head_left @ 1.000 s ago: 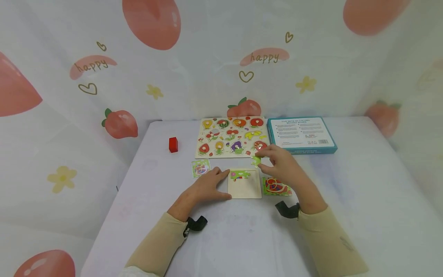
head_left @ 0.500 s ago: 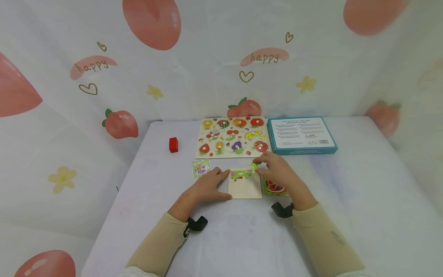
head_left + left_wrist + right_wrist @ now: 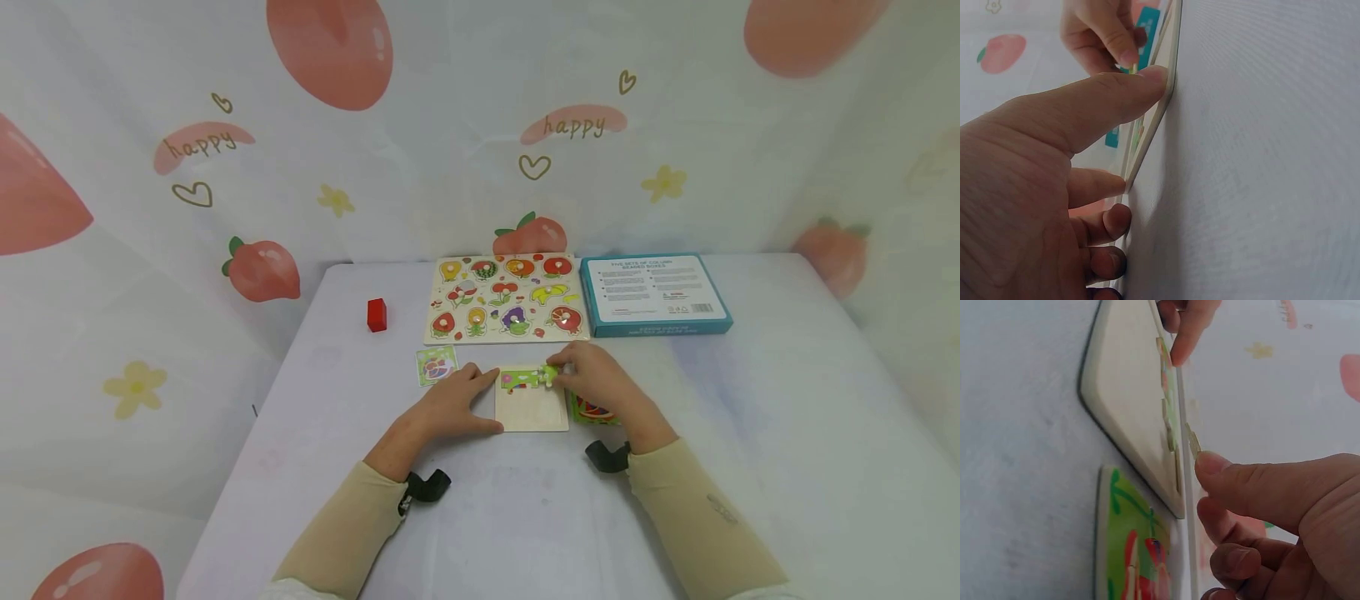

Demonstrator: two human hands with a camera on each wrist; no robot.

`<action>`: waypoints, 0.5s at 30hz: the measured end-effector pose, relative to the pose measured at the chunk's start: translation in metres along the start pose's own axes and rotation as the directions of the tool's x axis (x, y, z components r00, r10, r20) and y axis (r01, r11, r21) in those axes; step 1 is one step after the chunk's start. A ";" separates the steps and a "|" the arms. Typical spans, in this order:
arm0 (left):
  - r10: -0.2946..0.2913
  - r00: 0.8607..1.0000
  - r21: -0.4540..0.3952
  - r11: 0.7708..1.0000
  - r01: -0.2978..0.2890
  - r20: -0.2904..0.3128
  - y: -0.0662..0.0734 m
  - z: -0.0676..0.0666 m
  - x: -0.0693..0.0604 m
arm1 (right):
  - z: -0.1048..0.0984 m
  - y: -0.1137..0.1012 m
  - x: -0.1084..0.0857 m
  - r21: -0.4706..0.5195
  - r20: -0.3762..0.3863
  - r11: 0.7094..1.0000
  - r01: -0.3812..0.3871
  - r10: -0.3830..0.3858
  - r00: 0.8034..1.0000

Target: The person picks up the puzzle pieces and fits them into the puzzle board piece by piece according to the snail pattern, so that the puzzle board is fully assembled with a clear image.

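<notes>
My left hand (image 3: 457,404) rests at the left edge of a pale wooden puzzle tray (image 3: 531,413), its straight thumb and index finger touching the two left corners. Joined green jigsaw pieces (image 3: 517,379) lie along the tray's upper left. Between thumb and fingertips my right hand (image 3: 600,383) pinches a green jigsaw piece (image 3: 548,376) over the upper right corner. In the right wrist view this thin piece (image 3: 1193,441) appears tilted and apart from the tray surface (image 3: 1125,381). The fingers hide part of it.
A green and red puzzle (image 3: 592,410) lies partly under my right wrist. Left of the tray is a small picture card (image 3: 437,365). Behind stand a fruit knob puzzle (image 3: 480,321) and a teal box (image 3: 656,287). A red block (image 3: 377,315) sits at far left.
My right hand has brought the green piece leftward and toward me, from behind the tray to over its upper right corner. The left hand has stayed put.
</notes>
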State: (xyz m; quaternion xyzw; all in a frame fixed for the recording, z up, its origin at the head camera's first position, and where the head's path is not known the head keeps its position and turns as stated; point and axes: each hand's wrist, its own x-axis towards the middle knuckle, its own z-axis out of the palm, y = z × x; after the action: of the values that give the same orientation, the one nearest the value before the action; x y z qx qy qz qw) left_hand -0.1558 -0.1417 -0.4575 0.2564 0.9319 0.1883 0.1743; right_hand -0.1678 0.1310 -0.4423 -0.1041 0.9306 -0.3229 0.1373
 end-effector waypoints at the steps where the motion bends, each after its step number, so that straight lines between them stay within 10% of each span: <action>1: 0.000 1.000 0.000 1.000 0.000 -0.001 0.000 0.000 0.000 | 0.001 0.001 0.000 -0.004 0.004 1.000 0.001 -0.001 1.000; 15: -0.007 1.000 -0.005 1.000 0.007 -0.001 0.001 0.000 -0.001 | 0.004 0.003 0.001 -0.035 0.022 0.999 -0.006 0.007 1.000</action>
State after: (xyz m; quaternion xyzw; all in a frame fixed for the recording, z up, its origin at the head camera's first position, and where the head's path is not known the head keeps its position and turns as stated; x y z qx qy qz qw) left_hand -0.1547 -0.1411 -0.4569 0.2528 0.9324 0.1900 0.1749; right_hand -0.1680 0.1310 -0.4473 -0.1070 0.9349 -0.3049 0.1469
